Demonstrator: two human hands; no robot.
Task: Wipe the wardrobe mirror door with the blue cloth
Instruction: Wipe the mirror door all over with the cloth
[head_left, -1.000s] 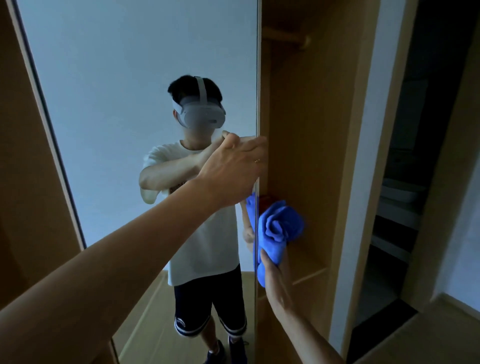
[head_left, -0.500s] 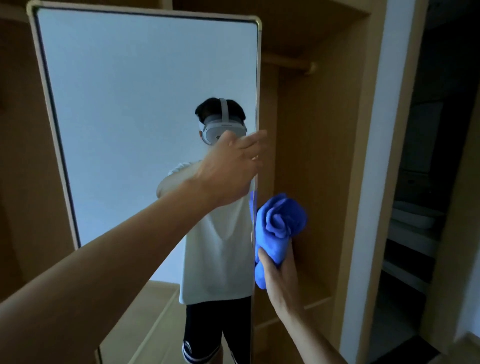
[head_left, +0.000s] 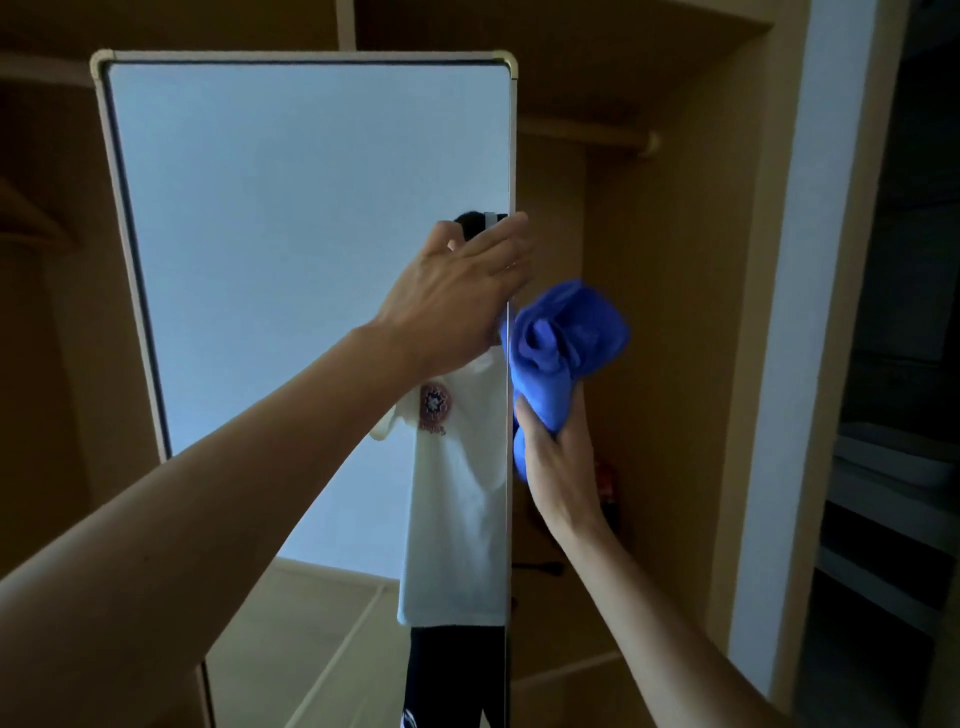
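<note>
Head camera, looking forward at an open wooden wardrobe. A tall mirror door with a pale cream frame and rounded corners (head_left: 306, 208) stands swung out, its glass facing the viewer and its free edge running down the middle of the view. The glass reflects a pale blank wall and part of the person in a white T-shirt.

The left hand (head_left: 457, 296) reaches across the glass and hooks its fingers (head_left: 506, 244) around the door's free right edge, holding the door steady. The right hand (head_left: 558, 462) rises from below, just right of that edge, with fingers wrapped tight around the lower part of a bright blue soft cloth (head_left: 563, 343). The cloth is bunched into a loose ball above the fist, beside the door's edge and just below the left hand; whether it touches the frame cannot be told. It is not yet on the mirror's face.

Likely risks: a bunched cloth would wipe only a narrow strip and may leave streaks. Pressing on the glass could swing the door if the left hand slackens. The left palm, lying against the glass, may leave fresh prints.

Behind the door, a wooden hanging rail (head_left: 587, 137) crosses the wardrobe's interior.
</note>
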